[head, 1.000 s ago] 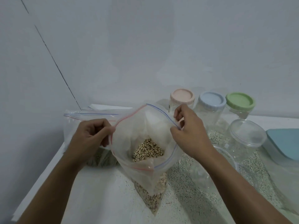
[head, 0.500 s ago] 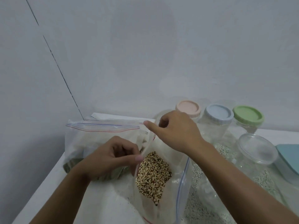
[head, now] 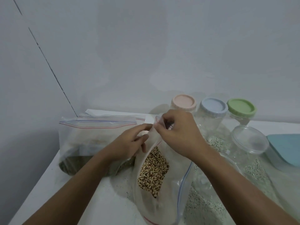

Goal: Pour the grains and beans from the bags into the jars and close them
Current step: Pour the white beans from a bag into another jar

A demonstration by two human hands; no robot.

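A clear zip bag of speckled beans (head: pixel 154 171) is held up in front of me, tipped on its side with its zip edge running down the right. My left hand (head: pixel 129 143) and my right hand (head: pixel 177 135) both pinch the bag's upper corner, fingertips almost touching. Behind them stand three clear jars with a pink lid (head: pixel 183 103), a blue lid (head: pixel 212 108) and a green lid (head: pixel 241 108). A wide jar with a clear lid (head: pixel 248 140) stands nearer on the right. An open clear jar (head: pixel 227 159) shows partly under my right forearm.
A second zip bag (head: pixel 90 143) holding dark green grains stands at the left against the wall corner. A blue lidded container (head: pixel 285 148) sits at the right edge. The speckled white counter (head: pixel 100 200) has its left edge close by.
The bean bag went from held open and upright to turned on its side. Both hands came together at its upper corner. The view has tilted slightly upward.
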